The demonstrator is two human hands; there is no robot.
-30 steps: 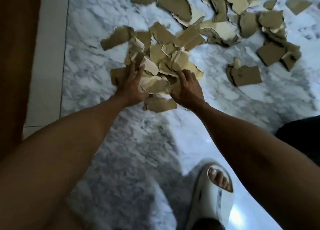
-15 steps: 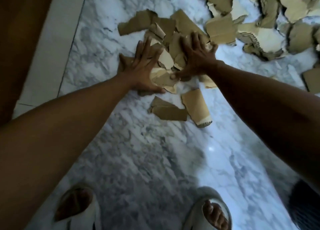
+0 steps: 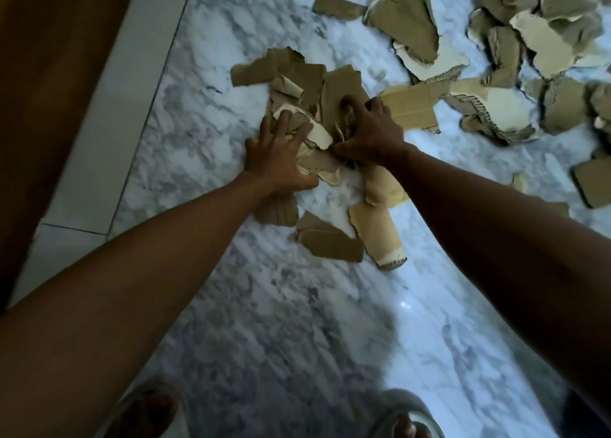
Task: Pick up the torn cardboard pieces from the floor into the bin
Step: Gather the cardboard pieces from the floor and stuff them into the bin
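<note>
Left hand (image 3: 281, 153) lies flat, fingers spread, pressing the near pile of cardboard pieces (image 3: 317, 113); right hand (image 3: 370, 130) has fingers curled, bunching scraps. More pieces are scattered across the marble floor (image 3: 297, 322). Light, stiff, loosely stacked — likely to slip; best squeezed from both flanks. Bin not visible.

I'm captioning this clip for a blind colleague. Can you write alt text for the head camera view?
Two bare hands press into a heap of torn cardboard pieces on a marble floor: the left hand lies flat with spread fingers, and the right hand curls its fingers into the scraps. More pieces lie scattered toward the upper right; no bin is in view.
</note>
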